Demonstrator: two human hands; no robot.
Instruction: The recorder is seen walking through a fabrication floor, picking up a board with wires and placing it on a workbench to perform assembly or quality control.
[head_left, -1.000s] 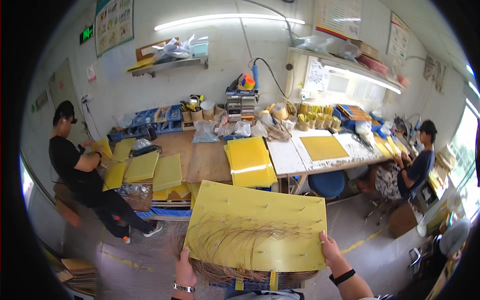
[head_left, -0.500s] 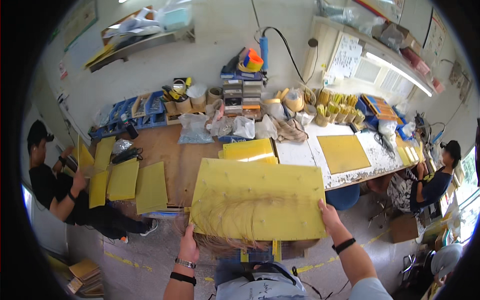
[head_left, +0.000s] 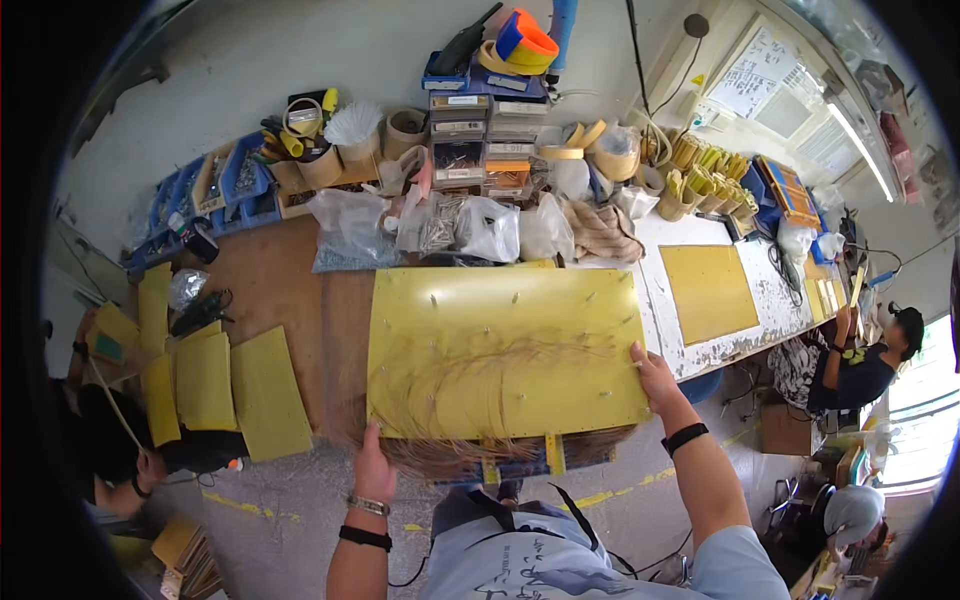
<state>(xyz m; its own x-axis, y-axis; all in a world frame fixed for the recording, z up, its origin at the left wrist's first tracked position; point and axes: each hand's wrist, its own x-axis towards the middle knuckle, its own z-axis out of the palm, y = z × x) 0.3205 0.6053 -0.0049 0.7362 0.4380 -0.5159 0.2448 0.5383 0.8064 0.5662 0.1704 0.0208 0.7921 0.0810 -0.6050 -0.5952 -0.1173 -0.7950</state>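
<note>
Since the earlier frames the view has tipped down and come closer to the bench; the large yellow board (head_left: 505, 350) fills more of the picture and now sits over the wooden bench top (head_left: 290, 290) instead of out in front of it.

Board: flat, face up, small pegs dotted across it, fine tan wires (head_left: 480, 385) looped over its near half and hanging off the near edge. Far edge lies just beside the clear plastic bags (head_left: 470, 228) of small parts.

Left hand (head_left: 373, 466): clenched on the near left edge, thumb on top. Right hand (head_left: 655, 378): grasping the right edge near the lower corner, fingers curled under. Both wrists banded.

Progress, as a judgement: board carried to the bench and roughly in place, but both hands have not let go; whether it rests fully on the surface cannot be told. Setting down and release appear left.

Around: smaller yellow panels (head_left: 268, 390) lie left on the bench, a seated person (head_left: 120, 460) beside them. Another yellow panel (head_left: 710, 292) on the white table at right, with a second person (head_left: 860, 365) seated past it. Tape rolls (head_left: 405, 128) and bins along the back wall.
</note>
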